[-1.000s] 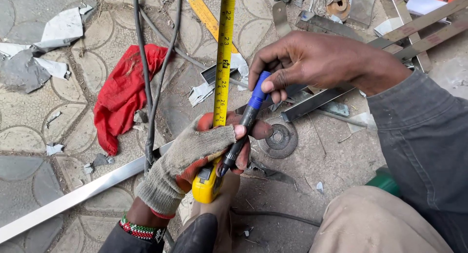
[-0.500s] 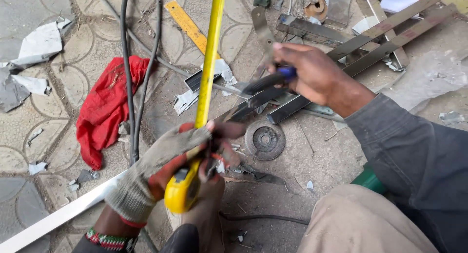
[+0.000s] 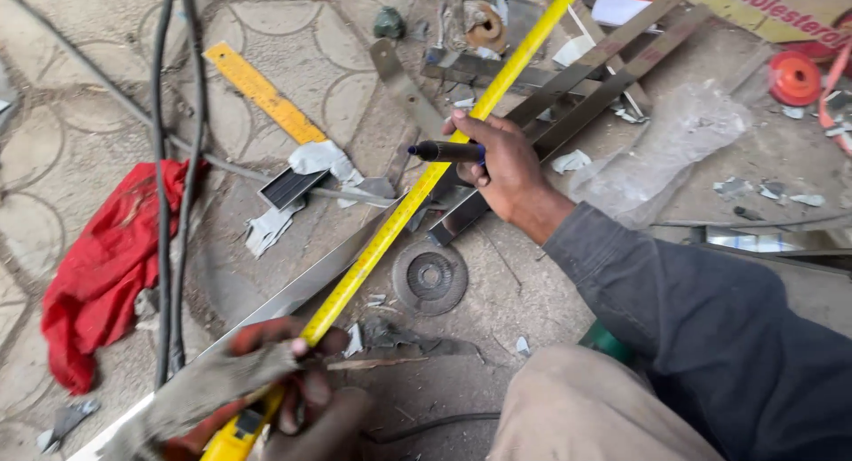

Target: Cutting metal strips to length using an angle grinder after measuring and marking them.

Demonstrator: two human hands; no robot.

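Yellow tape measure [image 3: 417,195] in gloved left hand [image 3: 235,386] fingers; right hand [image 3: 506,164] fingers around black marker [image 3: 444,150].

The left hand [image 3: 240,381], in a worn glove, sits low near the bottom edge, fingers curled shut in a grip. The bare right hand [image 3: 501,164] reaches forward on an extended, sleeved arm, fingers pinched closed, knuckles up.

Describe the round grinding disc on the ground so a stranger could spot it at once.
Follow the yellow tape measure stretched from the gloved left hand up the frame. Just right of its lower half, below the right hand holding a marker, the grinding disc lies flat. It is the only dark grey round disc there, among straight metal strips.
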